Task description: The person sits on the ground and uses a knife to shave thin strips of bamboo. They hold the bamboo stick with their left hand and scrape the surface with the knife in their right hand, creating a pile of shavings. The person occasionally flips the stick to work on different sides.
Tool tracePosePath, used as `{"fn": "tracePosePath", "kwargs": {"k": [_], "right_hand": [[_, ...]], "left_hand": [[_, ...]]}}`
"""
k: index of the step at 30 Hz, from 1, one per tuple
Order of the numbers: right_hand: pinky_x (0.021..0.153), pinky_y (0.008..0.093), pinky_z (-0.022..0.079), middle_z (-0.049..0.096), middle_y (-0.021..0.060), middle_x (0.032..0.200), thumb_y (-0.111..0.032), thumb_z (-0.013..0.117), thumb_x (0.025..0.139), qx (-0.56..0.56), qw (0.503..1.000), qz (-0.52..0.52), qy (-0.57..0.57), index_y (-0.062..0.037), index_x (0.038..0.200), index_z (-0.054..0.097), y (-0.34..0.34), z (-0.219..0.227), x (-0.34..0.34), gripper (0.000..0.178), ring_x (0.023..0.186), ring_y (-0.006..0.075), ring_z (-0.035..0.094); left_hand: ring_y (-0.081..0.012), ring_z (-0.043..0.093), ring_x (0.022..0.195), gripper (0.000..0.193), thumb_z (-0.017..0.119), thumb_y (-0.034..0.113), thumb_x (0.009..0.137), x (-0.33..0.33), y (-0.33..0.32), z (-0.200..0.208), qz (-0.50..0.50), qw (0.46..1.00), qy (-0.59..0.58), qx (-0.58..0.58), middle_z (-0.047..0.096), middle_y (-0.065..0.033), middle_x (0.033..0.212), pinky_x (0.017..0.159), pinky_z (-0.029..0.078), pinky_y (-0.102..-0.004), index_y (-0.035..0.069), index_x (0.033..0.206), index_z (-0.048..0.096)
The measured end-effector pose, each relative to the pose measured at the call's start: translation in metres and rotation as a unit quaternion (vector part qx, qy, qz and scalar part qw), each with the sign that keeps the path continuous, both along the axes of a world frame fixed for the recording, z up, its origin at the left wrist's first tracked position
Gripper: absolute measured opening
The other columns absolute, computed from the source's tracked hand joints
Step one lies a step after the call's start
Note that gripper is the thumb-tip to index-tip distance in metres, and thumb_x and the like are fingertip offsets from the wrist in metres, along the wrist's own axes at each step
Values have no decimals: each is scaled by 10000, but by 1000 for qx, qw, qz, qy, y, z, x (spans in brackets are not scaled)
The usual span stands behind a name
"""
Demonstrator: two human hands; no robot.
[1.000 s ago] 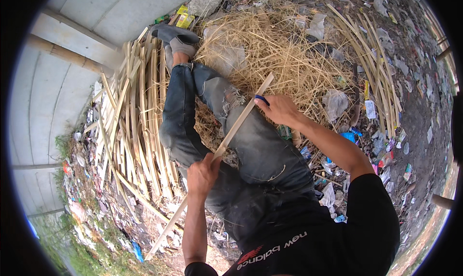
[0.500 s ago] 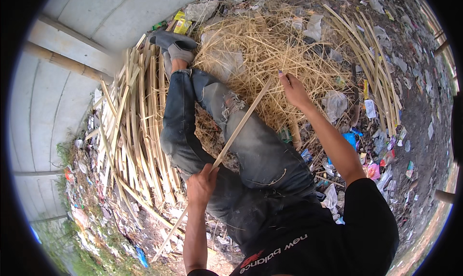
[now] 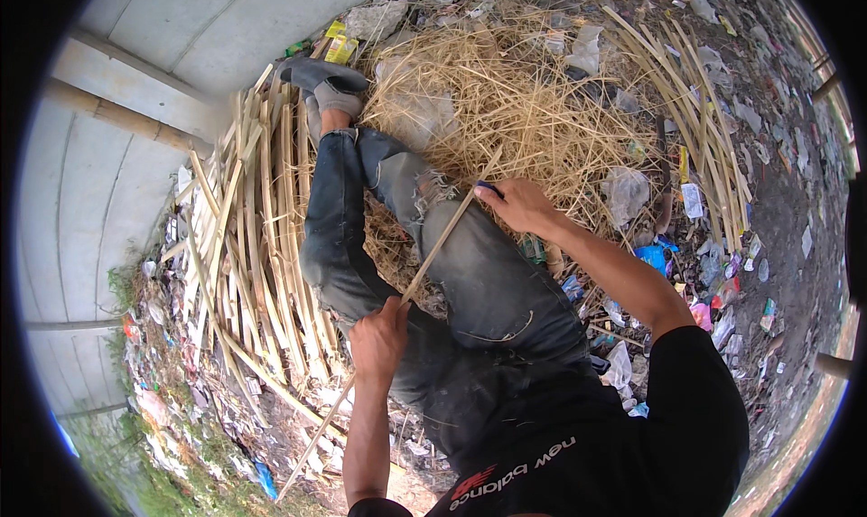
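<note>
A long, thin bamboo strip (image 3: 449,231) slants over my thighs, its far tip near the shavings and its lower end running down past my left forearm. My left hand (image 3: 378,341) is closed around it at about its middle. Farther up, my right hand (image 3: 524,205) grips a small dark blue tool (image 3: 489,189), which meets the strip near its far end. Most of that tool is covered by the fingers, so its kind cannot be made out.
Many split bamboo strips (image 3: 287,237) lie piled left of my legs. Pale shavings (image 3: 506,93) heap beyond my knees, with another bundle of strips (image 3: 713,138) at the far right. Litter covers the ground, and a grey panel wall (image 3: 208,29) rises at the left.
My right hand has come down and left, toward me, bringing the dark blue tool onto the strip. My left hand still grips the strip, almost unmoved.
</note>
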State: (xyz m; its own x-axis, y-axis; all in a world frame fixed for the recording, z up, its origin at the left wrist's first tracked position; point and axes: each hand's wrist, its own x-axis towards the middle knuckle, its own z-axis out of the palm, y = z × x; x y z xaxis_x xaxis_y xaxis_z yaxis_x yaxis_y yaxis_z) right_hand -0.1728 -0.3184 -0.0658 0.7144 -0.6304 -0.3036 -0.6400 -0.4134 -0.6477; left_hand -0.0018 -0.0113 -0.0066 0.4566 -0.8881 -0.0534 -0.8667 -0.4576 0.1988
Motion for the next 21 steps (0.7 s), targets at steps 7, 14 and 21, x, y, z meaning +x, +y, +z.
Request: {"fn": "tracePosePath", "kwargs": {"k": [7,14,21], "right_hand": [[699,494,533,588,177,619,-601,419,1083,18,990,-133,36,18,747,648,-58,-29,-17,741,629,341,632],[489,361,367,453,-15,580,-664,603,978,136,914,-313,-218,-66,814,647,-102,-41,-57,622,504,107,451],[453,236,238,398,-110,644,-423,764,974,357,799,-218,-433,-56,1016,688,-28,21,12,377,500,11,334]], "left_hand": [[-442,673,659,212,689,281,1001,3,17,-4,5,1000,1,-26,688,-169,713,555,501,-523,105,910,614],[-469,649,635,286,677,335,1015,14,29,-6,24,988,150,-15,667,-219,703,549,493,-520,63,942,623],[-161,477,607,468,608,426,1065,18,-13,22,52,927,367,-51,529,-70,632,576,393,-359,-8,892,628]]}}
